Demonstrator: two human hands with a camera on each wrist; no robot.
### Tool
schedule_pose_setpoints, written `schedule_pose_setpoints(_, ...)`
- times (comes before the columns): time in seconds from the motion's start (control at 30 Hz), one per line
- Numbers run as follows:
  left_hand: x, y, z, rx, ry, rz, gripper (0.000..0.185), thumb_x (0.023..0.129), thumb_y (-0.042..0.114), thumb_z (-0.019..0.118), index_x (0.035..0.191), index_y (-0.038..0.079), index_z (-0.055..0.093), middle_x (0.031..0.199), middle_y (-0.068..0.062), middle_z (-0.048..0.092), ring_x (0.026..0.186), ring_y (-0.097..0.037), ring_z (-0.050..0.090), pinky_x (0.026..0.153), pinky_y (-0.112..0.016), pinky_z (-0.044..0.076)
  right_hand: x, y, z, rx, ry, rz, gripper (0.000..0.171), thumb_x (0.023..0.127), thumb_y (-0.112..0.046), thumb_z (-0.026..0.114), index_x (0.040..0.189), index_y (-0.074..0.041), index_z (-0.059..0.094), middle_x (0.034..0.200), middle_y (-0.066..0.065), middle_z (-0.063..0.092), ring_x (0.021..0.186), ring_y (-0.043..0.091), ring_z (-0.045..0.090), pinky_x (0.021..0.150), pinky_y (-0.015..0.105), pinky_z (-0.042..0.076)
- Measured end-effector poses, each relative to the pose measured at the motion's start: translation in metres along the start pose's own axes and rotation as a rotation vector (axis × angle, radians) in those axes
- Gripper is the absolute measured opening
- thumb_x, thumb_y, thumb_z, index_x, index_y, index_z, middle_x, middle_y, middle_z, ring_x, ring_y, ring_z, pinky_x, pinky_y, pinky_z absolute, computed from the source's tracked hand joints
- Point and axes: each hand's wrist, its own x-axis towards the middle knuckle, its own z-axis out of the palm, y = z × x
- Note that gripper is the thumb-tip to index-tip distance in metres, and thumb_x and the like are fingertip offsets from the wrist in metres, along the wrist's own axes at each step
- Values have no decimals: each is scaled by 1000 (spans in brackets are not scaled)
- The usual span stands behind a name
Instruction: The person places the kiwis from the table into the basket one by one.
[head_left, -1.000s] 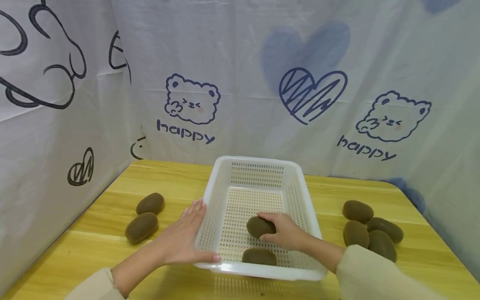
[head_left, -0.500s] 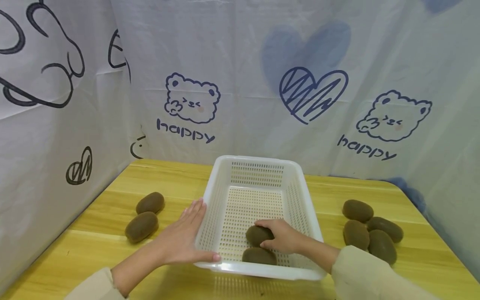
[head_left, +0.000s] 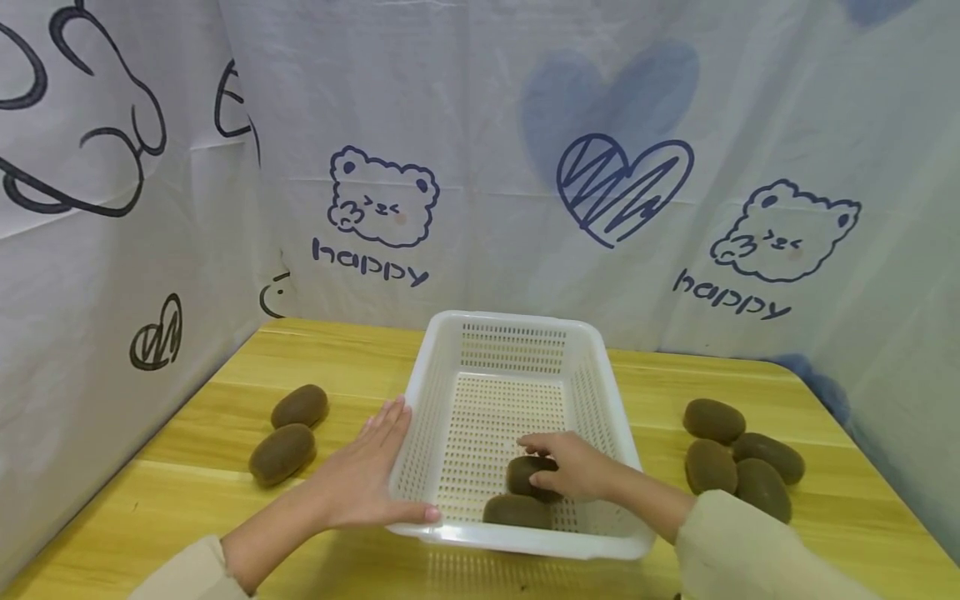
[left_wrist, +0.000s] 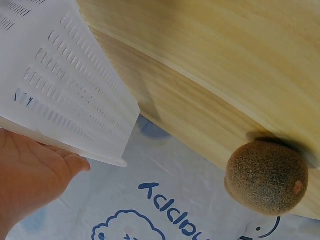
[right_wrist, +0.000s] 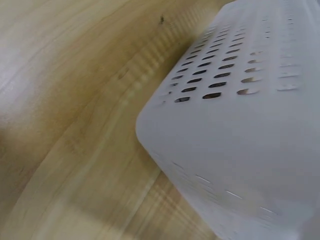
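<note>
Bear-print cloth walls a wooden desk (head_left: 187, 500) where kiwis go into a white basket (head_left: 517, 332).
Right hand (head_left: 573, 467) curls its grip round a kiwi (head_left: 525, 475) low in the basket's near end, just behind a second kiwi (head_left: 513, 510); setting it down looks under way, so loosening the fingers comes next. Left hand (head_left: 363, 479) lies flat against the basket's left wall, holding nothing. Loose kiwis (head_left: 738, 462) wait right, two more (head_left: 288, 433) left.

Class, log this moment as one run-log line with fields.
left hand: flat against basket side | right hand: holds kiwi inside basket | beside it: second kiwi
</note>
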Motion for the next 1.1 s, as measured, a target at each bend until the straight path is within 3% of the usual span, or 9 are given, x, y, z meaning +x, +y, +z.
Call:
schedule_pose_setpoints(0.2,0,0,0,0,5,2,124,65,76,59,145,-7,15,153,-24,7,142,-37,12,115,-48,20,-6,-2,-7,49,98,-27,45,88,-11,60,126,11,49,124,27,56,113,41,55,96,50,47)
schedule_pose_setpoints(0.47,0,0,1,-7,4,0,122,66,72,62,145,-7,14,153,-23,6,143,-37,12,115,-48,20,-17,0,-16,127,350,-1,38,88,-10,61,122,8,55,121,23,60,112,36,57,94,44,49)
schedule_pose_setpoints(0.63,0,0,1,-7,1,-6,124,65,75,60,145,-7,15,153,-23,6,143,-36,11,115,-48,19,-23,4,-19,139,503,24,35,85,-5,64,117,7,59,117,22,63,110,36,59,92,46,50)
schedule_pose_setpoints(0.87,0,-1,2,-12,4,-1,124,64,75,60,145,-8,15,153,-24,8,143,-36,12,115,-48,20,-35,12,-23,197,635,72,36,86,-5,63,119,6,58,120,22,61,113,37,57,96,47,47)
schedule_pose_setpoints(0.93,0,0,2,-15,1,-2,124,64,75,60,145,-8,15,153,-24,8,143,-36,11,115,-48,20,-40,15,-25,221,660,85,36,87,-7,62,120,6,57,122,22,60,115,36,56,97,43,46)
schedule_pose_setpoints(1.1,0,0,1,-21,-5,-6,124,64,75,60,145,-7,14,153,-23,7,143,-36,11,115,-49,19,-50,23,-26,267,740,108,38,90,-11,59,124,5,54,128,20,57,119,25,53,97,9,41)
